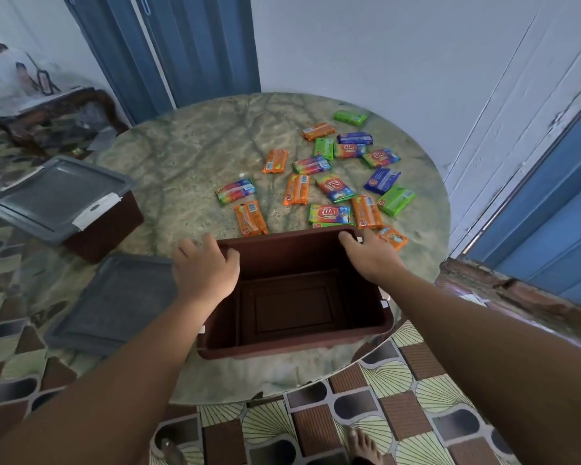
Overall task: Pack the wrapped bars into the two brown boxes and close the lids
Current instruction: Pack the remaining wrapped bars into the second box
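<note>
Packing not yet begun. The open box [296, 297] stands empty at the table's [182, 146] near edge; the left hand [203, 266] and right hand [366, 253] each curl over its far rim, gripping it. All the bars [329, 187] lie scattered beyond the box. Its grey lid [114, 303] lies to its left. The second box [108, 229], farther left, is lidded, its contents hidden.

A: Where does the single view sit?

B: On the person's head, a wide-angle lens aimed forward and down over the round marble-patterned table [188, 156].

A: How near?

B: Close: both forearms enter from the bottom corners, and the tiled floor [413, 391] shows beneath the table's near edge. The far wall [366, 45] bends at the frame's edges.
</note>
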A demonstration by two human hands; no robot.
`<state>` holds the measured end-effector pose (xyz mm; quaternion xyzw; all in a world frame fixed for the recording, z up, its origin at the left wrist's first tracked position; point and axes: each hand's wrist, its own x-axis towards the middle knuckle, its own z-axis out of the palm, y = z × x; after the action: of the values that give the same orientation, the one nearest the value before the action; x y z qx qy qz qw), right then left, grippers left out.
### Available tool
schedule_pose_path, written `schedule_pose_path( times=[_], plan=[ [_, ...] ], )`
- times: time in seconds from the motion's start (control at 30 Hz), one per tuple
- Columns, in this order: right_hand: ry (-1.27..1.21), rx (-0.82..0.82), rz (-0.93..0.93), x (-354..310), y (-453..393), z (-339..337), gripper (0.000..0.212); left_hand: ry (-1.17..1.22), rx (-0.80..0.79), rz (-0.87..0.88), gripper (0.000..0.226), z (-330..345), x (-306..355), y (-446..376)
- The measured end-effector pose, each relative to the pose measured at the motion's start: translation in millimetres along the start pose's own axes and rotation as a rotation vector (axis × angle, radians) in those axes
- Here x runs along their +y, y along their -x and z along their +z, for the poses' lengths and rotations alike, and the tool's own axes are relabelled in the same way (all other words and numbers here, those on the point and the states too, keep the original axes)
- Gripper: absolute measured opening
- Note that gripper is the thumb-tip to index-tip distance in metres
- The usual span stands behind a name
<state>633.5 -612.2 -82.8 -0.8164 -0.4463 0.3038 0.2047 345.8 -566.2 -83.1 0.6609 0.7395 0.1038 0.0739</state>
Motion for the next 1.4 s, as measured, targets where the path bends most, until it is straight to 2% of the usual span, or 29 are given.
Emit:
schedule_pose_path(
  times=[0.1,0.17,0.33,0.43,0.5,0.67,0.73,0.83,0.9,0.97,1.07,1.17,1.23,1.4],
  plan=[
    [-0.071,0.037,-0.017,-7,-9,-9,0.075,0.063,0.122,0.076,0.052,-10,17,-17],
    [-0.100,0.053,-0.031,-10,-22,-16,0.068,0.099,0.124,0.139,0.052,-15,33,-30],
    [-0.046,0.021,-0.070,-3,-72,-33,0.045,0.212,-0.083,0.251,0.031,-14,75,-67],
    [0.025,-0.069,-0.156,-3,-104,-40,0.027,0.207,-0.172,0.229,0.024,-5,93,-87],
    [0.130,-0.127,-0.253,-7,-121,-40,0.023,0.170,-0.201,0.197,0.022,-1,99,-97],
    [0.484,-0.367,-0.465,-25,-149,-27,0.040,0.068,-0.330,0.158,0.028,25,104,-125],
    [0.645,-0.417,-0.521,-31,-153,-16,0.045,0.004,-0.411,0.125,0.026,35,104,-131],
    [0.766,-0.383,-0.537,-32,-160,0,0.049,-0.087,-0.464,0.062,0.025,49,106,-137],
    [0.781,-0.344,-0.542,-30,-163,6,0.051,-0.096,-0.466,0.059,0.033,59,105,-143],
    [0.769,-0.332,-0.554,-28,-166,9,0.053,-0.126,-0.609,0.086,0.043,66,105,-145],
    [0.737,-0.347,-0.538,-27,-169,12,0.059,-0.264,-0.833,0.178,0.040,73,104,-147],
    [0.722,-0.372,-0.529,-28,-169,10,0.063,-0.299,-0.842,0.258,0.024,71,102,-147],
    [0.709,-0.399,-0.524,-29,-169,8,0.063,-0.296,-0.841,0.285,0.021,69,99,-149],
    [0.672,-0.395,-0.529,-33,-165,5,0.072,-0.205,-0.729,0.326,0.060,68,94,-149]
  ],
)
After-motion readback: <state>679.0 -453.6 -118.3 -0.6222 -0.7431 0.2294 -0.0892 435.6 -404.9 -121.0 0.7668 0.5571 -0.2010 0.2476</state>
